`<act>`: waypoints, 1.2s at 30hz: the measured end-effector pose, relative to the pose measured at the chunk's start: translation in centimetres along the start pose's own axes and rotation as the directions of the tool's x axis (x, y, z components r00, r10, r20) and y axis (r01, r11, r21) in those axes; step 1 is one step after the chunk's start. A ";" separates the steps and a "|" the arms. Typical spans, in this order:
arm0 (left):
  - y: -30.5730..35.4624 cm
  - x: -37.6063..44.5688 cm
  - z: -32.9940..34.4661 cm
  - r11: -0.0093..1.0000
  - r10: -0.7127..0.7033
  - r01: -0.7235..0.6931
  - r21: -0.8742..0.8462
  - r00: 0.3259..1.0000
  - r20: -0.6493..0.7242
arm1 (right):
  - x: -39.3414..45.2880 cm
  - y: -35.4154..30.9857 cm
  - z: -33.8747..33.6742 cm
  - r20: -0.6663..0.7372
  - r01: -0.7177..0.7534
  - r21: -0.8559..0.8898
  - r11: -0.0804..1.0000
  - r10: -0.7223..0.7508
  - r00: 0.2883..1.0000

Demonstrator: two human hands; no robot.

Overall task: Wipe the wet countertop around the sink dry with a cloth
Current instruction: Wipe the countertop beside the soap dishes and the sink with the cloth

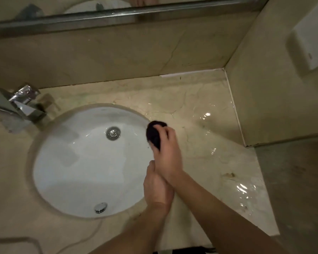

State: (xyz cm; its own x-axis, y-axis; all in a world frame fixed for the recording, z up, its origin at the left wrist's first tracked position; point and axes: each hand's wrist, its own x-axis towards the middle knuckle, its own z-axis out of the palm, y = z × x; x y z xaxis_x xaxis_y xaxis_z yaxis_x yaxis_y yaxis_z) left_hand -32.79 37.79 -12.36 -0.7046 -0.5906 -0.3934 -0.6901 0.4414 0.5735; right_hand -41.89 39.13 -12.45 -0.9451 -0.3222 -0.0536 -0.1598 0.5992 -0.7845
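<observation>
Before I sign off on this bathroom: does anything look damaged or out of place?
Yes. Water pools on the countertop right of the sink, and a brownish stain marks the stone near its front edge. Nothing else stands out.

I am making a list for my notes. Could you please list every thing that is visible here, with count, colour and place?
cloth: one, dark, at the sink's right rim
sink: one, white, oval, set in the countertop
drain: one, chrome, in the sink
overflow cap: one, chrome, near sink wall
faucet: one, chrome, far left
countertop: one, beige marble, puddles at right
mirror: one, top edge
wall box: one, white, right wall
left hand: touching the right wrist
right hand: grip on the cloth
</observation>
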 end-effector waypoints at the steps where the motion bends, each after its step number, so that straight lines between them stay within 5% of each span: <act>1: 0.1 0.0 -0.2 0.997 -0.070 0.071 -0.031 0.997 0.030 | -0.1 -0.8 0.5 0.057 0.032 0.036 0.999 -0.034 0.998; 3: 0.0 -0.2 -0.2 0.996 -0.072 0.073 -0.058 0.997 0.025 | -0.4 -1.4 -0.2 0.079 0.036 0.120 0.992 -0.046 0.996; 8: 0.5 -0.1 0.2 0.996 0.054 -0.062 -0.061 0.989 -0.135 | 2.0 2.0 -8.6 -0.173 0.004 0.096 0.995 0.013 0.985; 12: 0.4 -0.3 0.3 0.997 0.037 -0.046 -0.064 0.988 -0.147 | 7.0 6.8 -14.7 -0.293 -0.223 -0.040 0.974 0.202 0.935; 18: 0.6 0.0 0.3 0.988 -0.093 0.076 -0.135 0.988 -0.127 | 10.7 8.1 -11.2 -0.355 -0.281 -0.198 0.939 0.198 0.914; 25: 0.7 -0.1 0.0 0.985 -0.100 0.081 -0.149 0.987 -0.125 | 7.0 1.0 -2.7 0.058 0.096 -0.160 0.982 -0.088 0.994; 29: 0.4 -0.5 0.0 0.991 -0.048 0.026 -0.132 0.986 -0.163 | 3.7 -0.6 -2.8 0.163 0.099 -0.002 0.995 -0.097 0.982; 36: 1.1 -0.1 -0.1 0.975 -0.150 0.128 -0.184 0.982 -0.114 | 11.9 4.0 -12.1 -0.204 -0.120 -0.051 0.991 0.108 0.973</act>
State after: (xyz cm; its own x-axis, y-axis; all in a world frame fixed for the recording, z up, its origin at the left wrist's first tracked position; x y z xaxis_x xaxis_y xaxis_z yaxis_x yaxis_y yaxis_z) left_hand -33.44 38.25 -11.60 -0.5695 -0.7233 -0.3906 -0.7323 0.2306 0.6407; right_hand -57.18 46.57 -8.79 -0.9950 -0.0997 -0.0107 -0.0592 0.6701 -0.7399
